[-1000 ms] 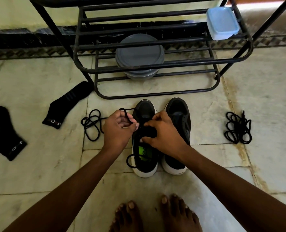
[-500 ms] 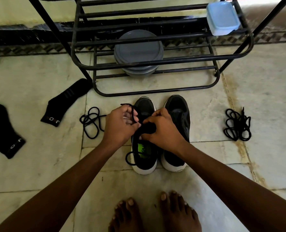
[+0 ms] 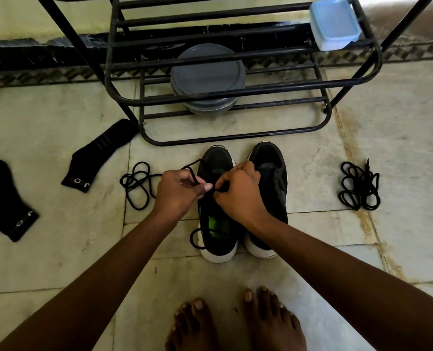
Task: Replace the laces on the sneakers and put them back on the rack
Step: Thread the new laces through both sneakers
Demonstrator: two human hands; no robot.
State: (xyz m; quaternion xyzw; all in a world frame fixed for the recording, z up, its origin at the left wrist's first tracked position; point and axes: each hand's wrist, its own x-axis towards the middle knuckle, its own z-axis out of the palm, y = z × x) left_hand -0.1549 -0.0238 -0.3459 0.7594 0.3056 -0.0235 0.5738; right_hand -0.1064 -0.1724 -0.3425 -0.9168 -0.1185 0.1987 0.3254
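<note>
Fingers of your left hand (image 3: 177, 192) and right hand (image 3: 239, 192) pinch the thin black lace (image 3: 137, 183) over the left-hand black sneaker (image 3: 216, 160), slack trailing left.

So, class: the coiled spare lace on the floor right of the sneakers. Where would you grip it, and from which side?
Pinch the coiled lace at its middle, where the loops cross, coming straight down from above. It lies flat on the floor, so no side gives a way under, and one grip there should probably lift every loop together.
</note>
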